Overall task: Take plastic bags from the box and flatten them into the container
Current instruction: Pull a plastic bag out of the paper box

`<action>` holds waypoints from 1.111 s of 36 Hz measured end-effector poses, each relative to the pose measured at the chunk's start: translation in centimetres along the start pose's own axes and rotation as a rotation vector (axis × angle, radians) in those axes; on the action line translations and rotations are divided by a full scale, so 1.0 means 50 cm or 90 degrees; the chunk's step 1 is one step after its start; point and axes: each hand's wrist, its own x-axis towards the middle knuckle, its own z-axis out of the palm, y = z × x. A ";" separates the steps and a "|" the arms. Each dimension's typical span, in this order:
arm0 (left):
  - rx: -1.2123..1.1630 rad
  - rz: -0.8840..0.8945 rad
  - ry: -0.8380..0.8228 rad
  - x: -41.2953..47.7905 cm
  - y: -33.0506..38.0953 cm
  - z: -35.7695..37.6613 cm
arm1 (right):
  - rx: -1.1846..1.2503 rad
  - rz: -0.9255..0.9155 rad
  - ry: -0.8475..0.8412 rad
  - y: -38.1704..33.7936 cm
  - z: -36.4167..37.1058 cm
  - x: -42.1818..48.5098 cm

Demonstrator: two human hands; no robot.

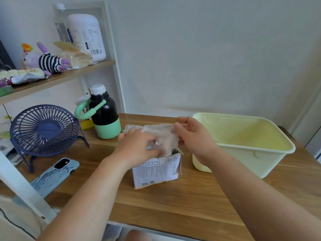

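A small printed cardboard box stands on the wooden table, its top open. A thin clear plastic bag rises out of it, crumpled. My left hand sits over the box's opening with its fingers curled into the plastic. My right hand pinches the bag's upper right edge, just above and right of the box. The pale yellow container stands to the right of the box and looks empty.
A black and mint bottle stands behind the box to the left. A navy desk fan and a phone in a blue case lie at the left. A shelf above holds toys and bottles.
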 end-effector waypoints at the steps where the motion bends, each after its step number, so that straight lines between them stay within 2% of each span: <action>1: -0.028 0.008 0.001 0.002 0.005 0.001 | -0.041 0.017 -0.029 0.000 -0.003 0.000; 4: -0.085 0.020 -0.007 -0.002 0.028 -0.006 | -0.204 -0.001 -0.086 -0.005 -0.005 -0.008; 6: -0.122 0.031 -0.006 -0.004 0.037 -0.004 | -0.238 -0.035 -0.051 -0.003 -0.009 -0.006; 9: -0.178 0.024 -0.008 -0.004 0.041 0.006 | -0.143 -0.006 0.003 0.003 -0.016 -0.007; 13: -0.155 0.027 0.010 -0.001 0.045 0.017 | 0.026 0.018 -0.017 0.007 -0.021 -0.008; 16: -0.139 0.025 0.024 0.000 0.045 0.022 | 0.080 0.022 -0.010 0.009 -0.022 -0.007; 20: -0.128 0.016 0.015 0.002 0.048 0.029 | 0.098 0.036 0.051 0.010 -0.025 -0.002; 22: -0.132 0.013 0.016 0.001 0.051 0.028 | 0.065 0.052 0.018 0.011 -0.029 -0.001; 26: -0.174 0.027 0.028 0.003 0.051 0.030 | -0.173 0.082 -0.141 0.009 -0.030 -0.014; 28: -0.166 0.033 0.041 0.005 0.049 0.033 | -0.213 0.090 -0.164 0.017 -0.028 -0.018; 31: -0.180 0.040 0.062 0.007 0.045 0.034 | -0.200 0.046 -0.084 0.030 -0.032 -0.017; 33: -0.218 0.045 0.056 0.005 0.045 0.033 | -0.138 0.048 -0.040 0.032 -0.039 -0.015; 40: -0.283 0.035 0.053 0.003 0.043 0.027 | 0.044 0.044 0.019 0.027 -0.036 -0.008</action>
